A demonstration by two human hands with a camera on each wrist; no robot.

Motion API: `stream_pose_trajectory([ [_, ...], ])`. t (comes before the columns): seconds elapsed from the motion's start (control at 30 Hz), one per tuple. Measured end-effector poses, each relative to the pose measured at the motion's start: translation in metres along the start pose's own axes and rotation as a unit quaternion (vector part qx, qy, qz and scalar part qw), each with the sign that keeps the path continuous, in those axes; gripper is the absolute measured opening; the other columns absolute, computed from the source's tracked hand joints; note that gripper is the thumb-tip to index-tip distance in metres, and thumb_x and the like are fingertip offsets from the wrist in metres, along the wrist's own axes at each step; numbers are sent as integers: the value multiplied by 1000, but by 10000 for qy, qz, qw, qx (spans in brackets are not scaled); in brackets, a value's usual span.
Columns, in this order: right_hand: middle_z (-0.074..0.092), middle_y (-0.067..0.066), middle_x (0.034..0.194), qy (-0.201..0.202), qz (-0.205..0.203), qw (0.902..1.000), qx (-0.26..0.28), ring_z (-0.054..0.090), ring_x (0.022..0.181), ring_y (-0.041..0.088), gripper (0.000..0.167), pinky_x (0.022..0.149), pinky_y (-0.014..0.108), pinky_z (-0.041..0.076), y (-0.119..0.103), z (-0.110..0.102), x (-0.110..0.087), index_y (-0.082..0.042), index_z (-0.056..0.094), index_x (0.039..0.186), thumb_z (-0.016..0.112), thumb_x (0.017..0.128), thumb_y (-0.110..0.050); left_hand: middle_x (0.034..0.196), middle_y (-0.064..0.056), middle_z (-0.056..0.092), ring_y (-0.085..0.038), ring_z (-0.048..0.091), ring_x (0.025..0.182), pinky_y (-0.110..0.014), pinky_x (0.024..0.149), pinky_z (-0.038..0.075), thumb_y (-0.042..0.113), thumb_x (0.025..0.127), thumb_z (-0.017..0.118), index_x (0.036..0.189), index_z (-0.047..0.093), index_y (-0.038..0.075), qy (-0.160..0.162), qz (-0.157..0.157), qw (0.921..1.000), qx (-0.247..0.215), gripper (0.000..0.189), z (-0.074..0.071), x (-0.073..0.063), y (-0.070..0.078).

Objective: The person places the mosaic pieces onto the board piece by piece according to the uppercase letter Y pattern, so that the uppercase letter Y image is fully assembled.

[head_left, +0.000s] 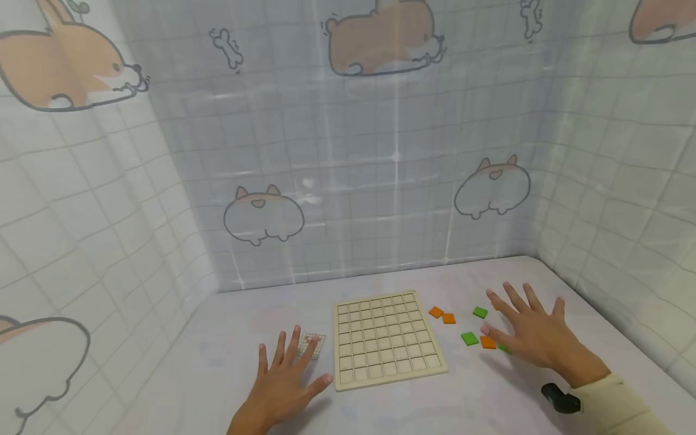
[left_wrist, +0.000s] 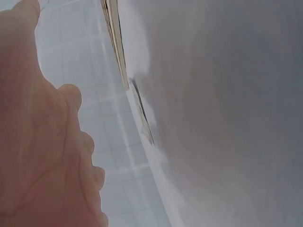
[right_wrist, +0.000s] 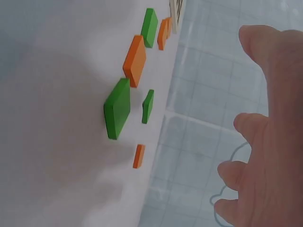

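My left hand (head_left: 281, 386) hovers with fingers spread at the left of a pale wooden grid board (head_left: 387, 341), holding nothing. Its fingertips overlap a small card with a printed grid pattern (head_left: 313, 345) in the head view. On the other side, my right hand (head_left: 535, 332) is held over the table, fingers spread and palm down. Below and beside it lie green square tiles (head_left: 470, 339) and orange square tiles (head_left: 449, 318), loose on the table. In the right wrist view, a green tile (right_wrist: 117, 109) and an orange tile (right_wrist: 135, 61) lie flat, apart from the fingers.
A white cloth covers the table (head_left: 217, 362). Behind it hangs a tiled-pattern curtain (head_left: 348, 163) with cartoon dogs, and similar sheets close both sides. A black object (head_left: 560, 399) sits by the right sleeve (head_left: 620, 405).
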State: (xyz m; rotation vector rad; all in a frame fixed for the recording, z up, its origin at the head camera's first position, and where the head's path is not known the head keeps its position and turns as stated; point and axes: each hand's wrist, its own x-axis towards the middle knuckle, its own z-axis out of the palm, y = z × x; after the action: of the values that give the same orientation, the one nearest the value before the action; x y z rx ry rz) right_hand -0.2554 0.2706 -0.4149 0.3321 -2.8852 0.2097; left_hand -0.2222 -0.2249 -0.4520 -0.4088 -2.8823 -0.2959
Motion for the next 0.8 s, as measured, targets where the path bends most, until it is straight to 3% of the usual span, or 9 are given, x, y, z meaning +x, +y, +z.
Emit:
stream_pose_trajectory([
  [0.13,26,26,159,38,-8,10000,-8,17,141,58,83,93,88,-3,-3,3,-3,-17,35,156,43,94,-71,164,-16,22,-45,14,149,-69,112,-5,73,92,46,153,43,19,101,155,9998,-93,82,1,0,7],
  [0.27,32,27,156,111,-26,9997,221,23,139,57,79,93,88,7,-8,5,-3,-16,41,153,47,94,-69,161,-17,29,-44,18,148,-67,114,-1,68,96,46,151,46,12,-68,221,9993,-281,78,-6,-1,18],
  [0.4,40,28,151,207,-78,9979,616,35,134,55,74,94,83,21,-11,6,-2,-12,48,149,51,96,-64,155,-15,41,-40,30,145,-65,115,14,64,98,45,145,53,11,43,381,9992,-140,72,-12,2,27],
  [0.53,50,28,142,275,-66,9961,839,47,125,52,69,90,75,37,-11,8,-1,-7,53,143,53,97,-59,144,-12,54,-36,46,135,-62,109,32,52,98,56,133,63,12,399,636,9970,-185,54,-11,5,34],
  [0.67,56,28,133,123,133,9931,1160,53,118,49,69,87,68,45,-6,10,-3,-1,56,138,53,98,-57,133,-9,62,-31,57,123,-55,97,47,42,96,64,123,69,14,626,768,9944,-378,39,-8,7,41],
  [0.8,63,22,122,55,303,9862,1627,60,109,40,64,84,60,50,0,13,-6,2,60,133,58,98,-52,128,-6,65,-29,60,119,-52,89,52,39,97,64,120,71,15,535,669,9925,-875,33,-5,10,47],
])
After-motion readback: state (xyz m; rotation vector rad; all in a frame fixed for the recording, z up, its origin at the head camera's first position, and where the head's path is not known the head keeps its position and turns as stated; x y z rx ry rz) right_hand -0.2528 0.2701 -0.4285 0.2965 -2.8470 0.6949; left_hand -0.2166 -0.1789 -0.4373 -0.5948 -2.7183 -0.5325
